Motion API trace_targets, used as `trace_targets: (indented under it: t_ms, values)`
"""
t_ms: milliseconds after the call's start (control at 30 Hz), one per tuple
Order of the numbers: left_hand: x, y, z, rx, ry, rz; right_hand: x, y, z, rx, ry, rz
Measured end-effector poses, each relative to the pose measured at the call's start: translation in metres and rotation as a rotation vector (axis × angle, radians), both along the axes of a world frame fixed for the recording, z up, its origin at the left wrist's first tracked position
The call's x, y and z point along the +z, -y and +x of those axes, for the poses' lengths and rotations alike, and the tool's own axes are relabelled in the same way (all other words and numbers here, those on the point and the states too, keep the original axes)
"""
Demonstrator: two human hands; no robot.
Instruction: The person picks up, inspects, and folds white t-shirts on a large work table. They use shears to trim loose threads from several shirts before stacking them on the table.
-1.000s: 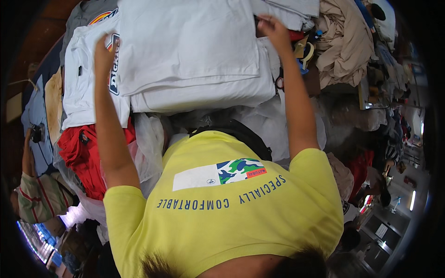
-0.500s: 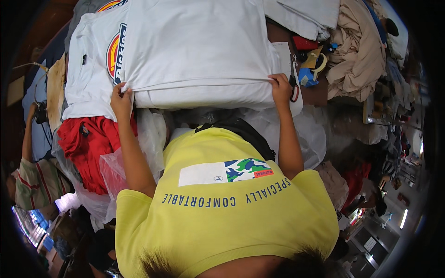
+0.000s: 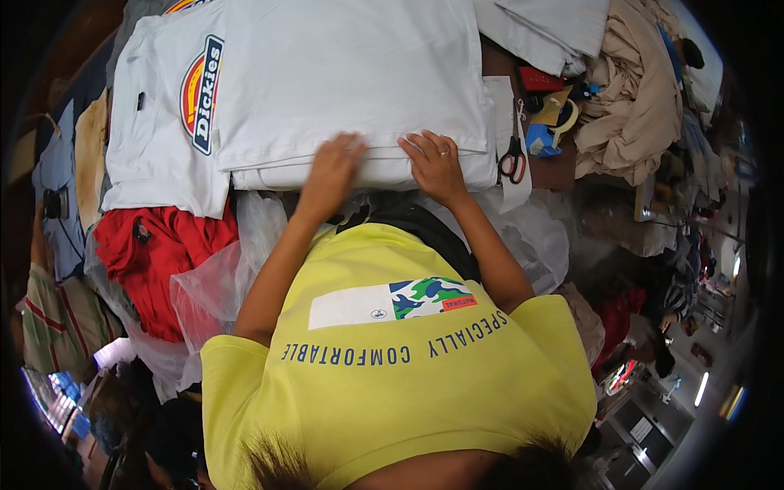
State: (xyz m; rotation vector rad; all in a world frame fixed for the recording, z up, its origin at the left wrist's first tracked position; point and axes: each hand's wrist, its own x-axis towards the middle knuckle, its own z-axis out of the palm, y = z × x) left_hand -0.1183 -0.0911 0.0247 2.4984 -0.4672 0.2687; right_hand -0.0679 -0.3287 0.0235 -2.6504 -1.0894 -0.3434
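A white T-shirt (image 3: pixel 351 73) with a coloured oval print lies spread over a stack of folded white cloth, its lower hem toward me. My left hand (image 3: pixel 331 173) rests on the hem near its middle, blurred by motion, fingers stretched out over the cloth. Just to its right, my right hand (image 3: pixel 437 167) lies on the same hem with fingers extended and apart, a ring on one. Neither hand appears to grip the fabric. The sleeve and neck part of a white shirt (image 3: pixel 151 122) hangs at the left.
Scissors (image 3: pixel 512 159) with dark and red handles lie right of the stack on a paper strip. Beyond are a tape roll (image 3: pixel 565 117) and a beige cloth pile (image 3: pixel 633 98). Red garments (image 3: pixel 159 261) in clear plastic (image 3: pixel 204 286) sit at left. A co-worker's striped sleeve (image 3: pixel 61 310) shows far left.
Both hands have left the hem's two corners, where they pinched it, and come inward to its middle. The scissors now show more fully, and the view has shifted slightly.
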Motion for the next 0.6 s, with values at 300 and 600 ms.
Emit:
trace_targets:
  t_ms: [300, 600]
  values:
    - [-0.007, -0.013, -0.021, 0.084, -0.156, 0.172, -0.005, 0.020, 0.004, -0.257, -0.163, -0.092]
    - [-0.012, -0.124, -0.053, 0.632, -0.098, 0.610, -0.014, 0.100, 0.004, -0.229, -0.117, 0.161]
